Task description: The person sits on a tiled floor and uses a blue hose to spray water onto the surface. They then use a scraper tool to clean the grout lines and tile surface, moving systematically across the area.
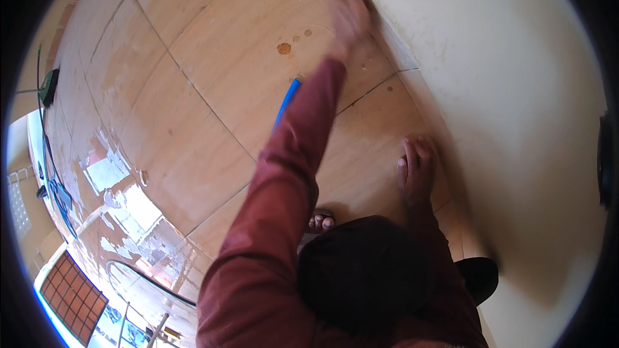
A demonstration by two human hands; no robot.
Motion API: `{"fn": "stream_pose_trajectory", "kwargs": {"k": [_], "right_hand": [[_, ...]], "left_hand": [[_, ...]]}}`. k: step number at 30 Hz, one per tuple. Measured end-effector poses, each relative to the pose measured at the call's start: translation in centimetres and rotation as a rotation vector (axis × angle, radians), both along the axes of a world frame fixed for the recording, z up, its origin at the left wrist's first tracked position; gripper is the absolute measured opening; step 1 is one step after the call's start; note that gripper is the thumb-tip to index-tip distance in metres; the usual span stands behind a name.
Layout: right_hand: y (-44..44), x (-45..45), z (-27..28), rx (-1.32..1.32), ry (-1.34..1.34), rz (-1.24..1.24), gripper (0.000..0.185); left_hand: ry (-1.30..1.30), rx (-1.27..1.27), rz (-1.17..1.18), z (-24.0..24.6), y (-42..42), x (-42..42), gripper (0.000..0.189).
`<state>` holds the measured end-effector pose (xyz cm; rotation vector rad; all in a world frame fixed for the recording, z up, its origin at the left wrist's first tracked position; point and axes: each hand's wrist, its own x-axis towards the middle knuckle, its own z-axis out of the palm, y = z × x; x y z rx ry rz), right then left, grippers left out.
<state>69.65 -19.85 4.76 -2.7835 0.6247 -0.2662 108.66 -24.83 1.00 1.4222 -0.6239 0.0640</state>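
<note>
My left hand (346, 7) is stretched far forward over the tiled floor (208, 58), close to the foot of the cream wall (508, 106). It is blurred, and a dark edge shows at its fingertips; I cannot tell whether it holds anything. A slim blue length (287, 101), perhaps a hose or handle, lies on the floor, partly hidden by my left forearm. My right hand (417, 166) is low at the floor beside the wall's base. Its fingers are slightly apart, with nothing visible in them. Brown spots (284, 49) mark the tiles between the blue length and my left hand.
Toes of a foot (321, 222) show beside a dark rounded shape (362, 270) below me. Shiny wet patches (140, 208) spread over the floor at left. A green broom head (49, 88) and a tangled blue item (63, 200) lie farther left.
</note>
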Motion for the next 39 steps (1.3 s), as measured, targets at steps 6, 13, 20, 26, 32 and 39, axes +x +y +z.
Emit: {"fn": "stream_pose_trajectory", "kwargs": {"k": [6,13,20,26,32,39], "right_hand": [[0.4,0.1,-0.7,-0.003,-0.055,0.029,0.045],[-0.1,-0.7,-0.7,0.013,-0.012,0.005,0.048],[-0.3,0.4,0.9,0.028,-0.024,0.004,0.048],[0.1,-0.1,0.3,-0.008,-0.001,-0.006,0.048],[0.0,0.3,0.0,0.025,0.024,-0.011,0.046],[0.0,-0.1,0.6,0.106,0.009,0.024,0.043]], "left_hand": [[0.202,-0.089,-0.042,2.7,0.9,12.4,0.065],[0.144,0.003,-0.222,1.0,1.9,-1.9,0.079],[0.122,0.084,-0.312,-1.6,1.9,19.2,0.068],[-0.057,0.190,-0.049,-0.1,0.7,-1.3,0.071],[0.042,0.249,-0.295,2.7,4.6,-21.2,0.073],[0.098,0.213,-0.279,5.3,4.2,-13.9,0.076]]}}
